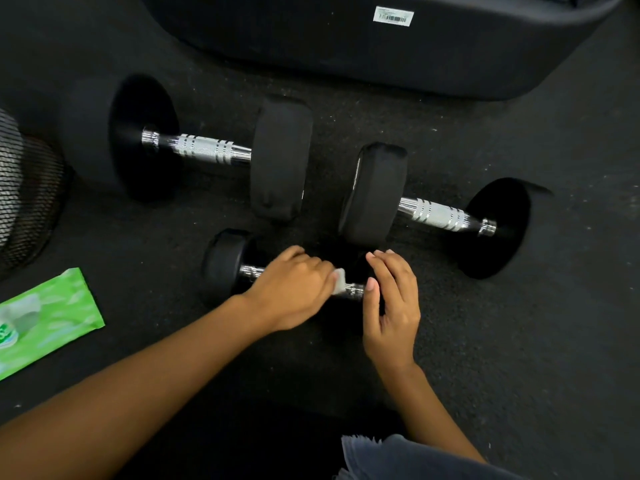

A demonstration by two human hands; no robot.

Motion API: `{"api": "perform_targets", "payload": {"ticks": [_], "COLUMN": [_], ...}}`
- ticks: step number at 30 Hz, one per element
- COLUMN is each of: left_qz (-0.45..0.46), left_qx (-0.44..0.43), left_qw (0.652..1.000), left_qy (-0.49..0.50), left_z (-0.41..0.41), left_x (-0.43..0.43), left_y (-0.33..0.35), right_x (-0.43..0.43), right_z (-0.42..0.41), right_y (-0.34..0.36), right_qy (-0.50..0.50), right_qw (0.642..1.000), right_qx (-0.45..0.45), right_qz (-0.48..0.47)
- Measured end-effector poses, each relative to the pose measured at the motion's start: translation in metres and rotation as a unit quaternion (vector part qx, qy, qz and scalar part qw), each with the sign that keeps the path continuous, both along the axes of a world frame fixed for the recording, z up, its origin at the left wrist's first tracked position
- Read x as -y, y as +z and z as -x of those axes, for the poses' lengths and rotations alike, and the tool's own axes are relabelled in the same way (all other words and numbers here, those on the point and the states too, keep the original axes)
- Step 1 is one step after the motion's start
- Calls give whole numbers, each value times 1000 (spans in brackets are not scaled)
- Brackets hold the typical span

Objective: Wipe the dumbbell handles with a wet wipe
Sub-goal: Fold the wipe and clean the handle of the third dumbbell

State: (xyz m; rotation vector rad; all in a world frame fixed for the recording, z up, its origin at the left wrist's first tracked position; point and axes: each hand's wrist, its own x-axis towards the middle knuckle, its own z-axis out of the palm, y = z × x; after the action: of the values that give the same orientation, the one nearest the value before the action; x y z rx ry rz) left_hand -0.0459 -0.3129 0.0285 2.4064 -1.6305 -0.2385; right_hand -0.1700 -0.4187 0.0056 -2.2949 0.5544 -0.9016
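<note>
Small dumbbell (pixel 277 277) lies on the floor (pixel 519 341), nearest the person; long axis runs left-right, slightly down to the right. Left hand (pixel 294 289) closed around its handle, pressing a white wet wipe (pixel 340 281) on the chrome; only a corner of the wipe shows. Right hand (pixel 391 303) loosely spread, fingers resting at the dumbbell's right end, apparently steadying it. Judgement: next stroke should follow the axis. Two larger dumbbells (pixel 204 147) (pixel 436 213) lie beyond, handles bare. Green wipe pack (pixel 48 317) at far left.
</note>
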Motion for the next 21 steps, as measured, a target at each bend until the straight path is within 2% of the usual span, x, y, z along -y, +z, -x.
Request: {"api": "perform_targets", "payload": {"ticks": [4, 13, 21], "left_qz": [5, 99, 142], "left_qx": [35, -49, -55], "left_qw": [999, 993, 988], "left_qy": [3, -29, -16], "left_z": [2, 10, 22], "left_x": [16, -6, 3], "left_y": [0, -7, -5], "right_x": [0, 0, 1], "right_z": [-2, 0, -2], "right_y": [0, -1, 2], "right_qy": [-7, -2, -8], "right_qw": [1000, 1000, 1000], "right_qx": [6, 1, -11], "right_qz": [-3, -7, -12]}}
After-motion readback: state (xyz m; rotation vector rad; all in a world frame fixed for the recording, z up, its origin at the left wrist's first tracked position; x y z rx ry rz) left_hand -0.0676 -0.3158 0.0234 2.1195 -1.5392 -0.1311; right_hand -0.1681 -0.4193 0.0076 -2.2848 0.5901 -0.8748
